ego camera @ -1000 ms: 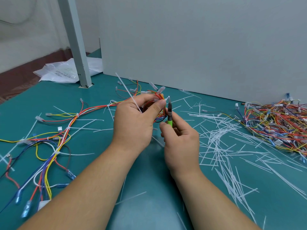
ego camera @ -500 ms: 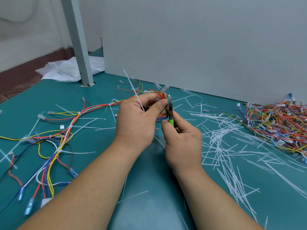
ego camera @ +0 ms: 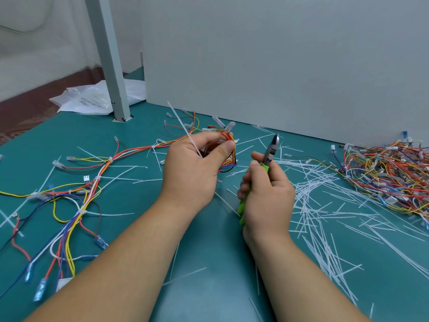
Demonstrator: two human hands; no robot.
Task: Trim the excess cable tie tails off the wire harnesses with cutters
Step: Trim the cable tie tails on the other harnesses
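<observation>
I see the harness being worked on, a coiled bundle of thin red, orange, yellow and blue insulated wires (ego camera: 228, 159), held just above the table's middle. The left hand (ego camera: 192, 168) grasps it, fingers and thumb curled round the coil. A long, stiff white nylon cable tie tail (ego camera: 183, 126) sticks up and away to the left from that grip, uncut. Clear plastic connector sleeves poke out above the fingers.

Just to the right, apart from the bundle, the right hand (ego camera: 267, 196) is clenched round the bright green handles of the small dark-steel cutters (ego camera: 269, 156). Their pointed nose tilts up and away, with a gap of bare table between it and the wires.

The smooth teal table mat (ego camera: 209, 287) is open in front of the forearms, with only a few stray strips. To the right lies a dense scatter of thin white cut tie tails (ego camera: 308, 194), and beyond it, against the right edge, a tangled heap of multicoloured harnesses (ego camera: 390, 175). On the left a loose harness with blue terminals (ego camera: 81, 198) sprawls across the mat.

A flat pale grey panel (ego camera: 278, 54) closes the far side right behind the hands. A square grey post (ego camera: 109, 59) stands at the back left, with a crumpled white plastic bag (ego camera: 90, 101) behind it.
</observation>
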